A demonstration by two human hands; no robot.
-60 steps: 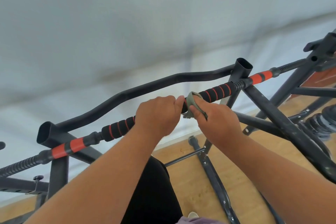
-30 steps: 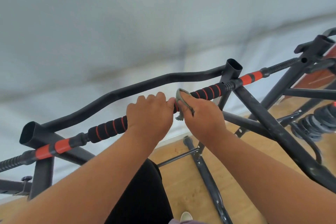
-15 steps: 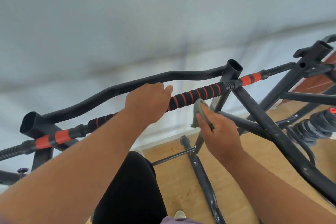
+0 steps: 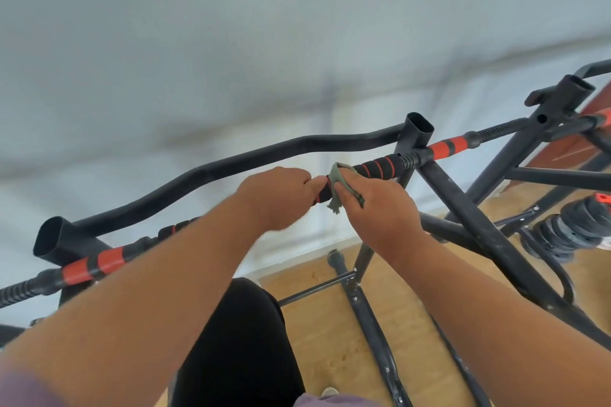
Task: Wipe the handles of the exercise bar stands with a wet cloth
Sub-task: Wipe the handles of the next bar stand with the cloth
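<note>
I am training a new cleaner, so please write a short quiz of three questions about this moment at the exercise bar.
1. True or false: the green cloth lies on the floor.
2. Which hand presses the cloth on the foam handle?
3. The left hand is: A) hanging free B) gripping the handle C) on the weight plates.

Key: 1 false; 2 the right hand; 3 B.

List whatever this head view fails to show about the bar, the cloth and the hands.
- Foam grip: the stretch under the left hand and forearm is covered.
- Cloth: mostly hidden beneath the right hand; wetness unreadable.
- Right hand's fingertips: out of sight behind the bar.
- Weight plates: cut by the right edge.
- Wall: blurred.
</note>
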